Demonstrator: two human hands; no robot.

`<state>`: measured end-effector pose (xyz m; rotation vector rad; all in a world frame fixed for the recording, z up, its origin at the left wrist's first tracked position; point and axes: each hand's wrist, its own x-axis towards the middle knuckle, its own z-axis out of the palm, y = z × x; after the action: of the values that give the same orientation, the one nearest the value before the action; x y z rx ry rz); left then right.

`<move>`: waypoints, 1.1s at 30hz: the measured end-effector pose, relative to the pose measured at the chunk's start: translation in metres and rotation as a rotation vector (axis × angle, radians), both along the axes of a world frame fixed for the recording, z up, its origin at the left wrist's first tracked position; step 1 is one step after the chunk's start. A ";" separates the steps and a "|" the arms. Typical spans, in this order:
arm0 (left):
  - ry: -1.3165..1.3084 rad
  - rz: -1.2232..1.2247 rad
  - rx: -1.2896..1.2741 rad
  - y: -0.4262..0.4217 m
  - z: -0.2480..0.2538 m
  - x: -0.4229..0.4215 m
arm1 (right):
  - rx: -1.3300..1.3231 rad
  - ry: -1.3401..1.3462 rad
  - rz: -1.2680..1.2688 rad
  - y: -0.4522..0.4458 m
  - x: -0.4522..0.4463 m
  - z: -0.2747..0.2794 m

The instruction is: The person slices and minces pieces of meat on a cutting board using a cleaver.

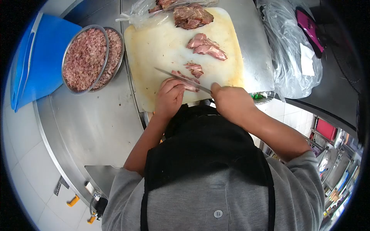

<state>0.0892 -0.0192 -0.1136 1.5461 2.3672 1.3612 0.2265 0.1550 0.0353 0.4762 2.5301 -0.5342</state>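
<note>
My right hand is wrapped round the handle of a kitchen knife, whose blade points left across the near part of the cutting board. Under and beside the blade lies a strip of meat. The curled fingers of my left hand press on the left end of that strip, close to the blade. Just beyond are small cut pieces of meat. Farther back on the board sit a reddish slab of meat and a large browned chunk.
At the left, bowls of diced meat stand beside a blue plastic container. A clear plastic bag with meat lies at the board's far edge. More plastic bags hang or lie at the right. The steel counter extends left.
</note>
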 end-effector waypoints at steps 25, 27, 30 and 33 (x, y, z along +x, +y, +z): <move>0.003 0.258 0.002 0.013 0.071 -0.053 | -0.084 0.073 -0.099 0.008 0.019 -0.007; 0.129 0.090 -0.047 0.061 0.096 -0.061 | -0.131 0.076 -0.031 0.003 0.023 -0.001; 0.325 -0.299 -0.163 0.140 0.077 -0.061 | -0.194 0.070 -0.008 -0.010 0.016 -0.011; 0.500 -0.137 -0.494 0.164 0.064 -0.052 | -0.236 0.045 -0.010 -0.016 0.013 -0.003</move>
<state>0.0372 0.1451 -0.0492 1.9852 2.5020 0.3306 0.2400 0.1391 0.0320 0.3930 2.4656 -0.8439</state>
